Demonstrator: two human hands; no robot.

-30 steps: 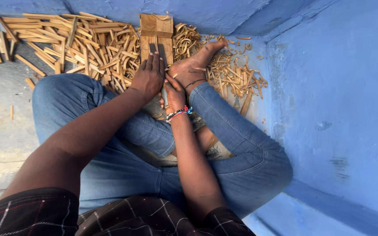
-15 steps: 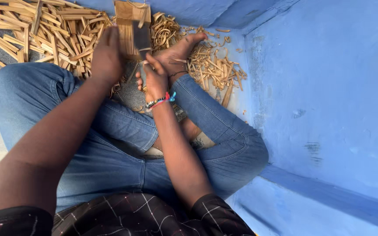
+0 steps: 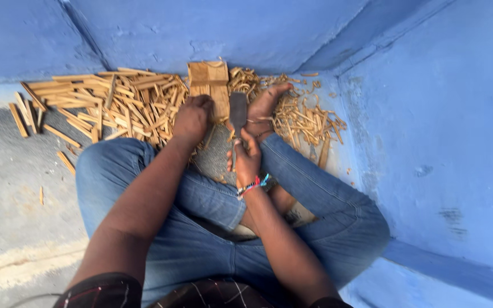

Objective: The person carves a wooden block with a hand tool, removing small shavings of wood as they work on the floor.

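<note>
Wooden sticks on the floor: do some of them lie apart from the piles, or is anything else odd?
Yes. Beside the big pile, a few single sticks lie scattered on the grey floor. The right hand holds a dark blade very close to a bare foot.

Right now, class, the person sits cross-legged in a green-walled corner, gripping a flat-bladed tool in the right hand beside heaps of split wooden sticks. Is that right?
Not quite: the head view shows the walls painted blue, not green. The right hand does grip the flat-bladed tool, beside the split wooden sticks.
</note>
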